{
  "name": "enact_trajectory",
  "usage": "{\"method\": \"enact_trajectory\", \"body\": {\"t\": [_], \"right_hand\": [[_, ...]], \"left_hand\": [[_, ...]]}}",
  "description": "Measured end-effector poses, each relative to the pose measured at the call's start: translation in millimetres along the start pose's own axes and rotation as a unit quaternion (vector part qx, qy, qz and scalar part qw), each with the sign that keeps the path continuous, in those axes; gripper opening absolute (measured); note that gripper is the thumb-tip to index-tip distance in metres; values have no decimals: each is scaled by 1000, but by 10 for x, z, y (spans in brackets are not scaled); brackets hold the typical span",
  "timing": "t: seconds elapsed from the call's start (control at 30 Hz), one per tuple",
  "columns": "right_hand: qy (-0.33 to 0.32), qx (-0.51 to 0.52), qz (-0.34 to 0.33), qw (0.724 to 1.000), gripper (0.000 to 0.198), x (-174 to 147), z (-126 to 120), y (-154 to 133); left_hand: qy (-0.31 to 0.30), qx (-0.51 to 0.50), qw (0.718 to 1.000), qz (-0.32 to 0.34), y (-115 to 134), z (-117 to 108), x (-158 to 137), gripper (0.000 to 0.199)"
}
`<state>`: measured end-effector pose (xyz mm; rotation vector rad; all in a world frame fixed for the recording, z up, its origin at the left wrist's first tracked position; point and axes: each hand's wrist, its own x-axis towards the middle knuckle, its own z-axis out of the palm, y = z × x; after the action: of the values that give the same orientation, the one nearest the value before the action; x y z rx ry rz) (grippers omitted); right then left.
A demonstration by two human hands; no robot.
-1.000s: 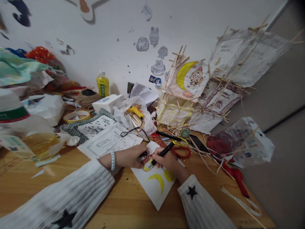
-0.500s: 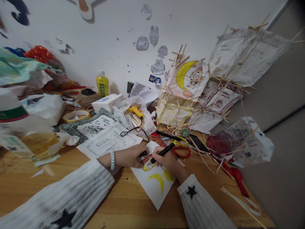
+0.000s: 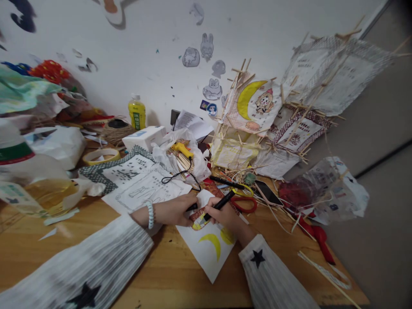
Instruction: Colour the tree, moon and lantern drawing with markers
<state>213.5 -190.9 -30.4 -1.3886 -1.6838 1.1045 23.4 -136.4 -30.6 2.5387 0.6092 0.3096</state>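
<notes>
My right hand [image 3: 222,214] grips a black marker [image 3: 223,201], its tip pointing down to the left at a yellow-and-red coloured patch on a white sheet of paper [image 3: 206,262]. The sheet lies at a slant on the table and carries a yellow crescent moon [image 3: 211,245] and a yellow round shape [image 3: 227,236], partly covered by my right hand. My left hand [image 3: 180,209] is closed around a small black piece, perhaps the marker's cap [image 3: 192,207], and rests on the sheet's upper left edge. A pale bead bracelet [image 3: 149,214] circles the left wrist.
Drawn sheets [image 3: 128,198] lie left of my hands. Beyond are a plastic bag of sticks with a yellow glue gun [image 3: 183,149], red-handled scissors [image 3: 246,205] and a phone [image 3: 268,192]. Paper-and-stick lanterns [image 3: 254,105] stand at the back right. A large bottle [image 3: 38,180] stands left.
The marker tip has shifted very slightly on the coloured patch. Both hands keep their places, and the whole view has drifted a little.
</notes>
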Motion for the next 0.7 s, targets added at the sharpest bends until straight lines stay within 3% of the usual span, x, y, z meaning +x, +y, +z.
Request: {"method": "enact_trajectory", "body": {"t": [0.7], "right_hand": [[-39,38,-28,998,14,-12,14,75]], "left_hand": [[4,-13,1000,-1,29,-22,-5,25]]}}
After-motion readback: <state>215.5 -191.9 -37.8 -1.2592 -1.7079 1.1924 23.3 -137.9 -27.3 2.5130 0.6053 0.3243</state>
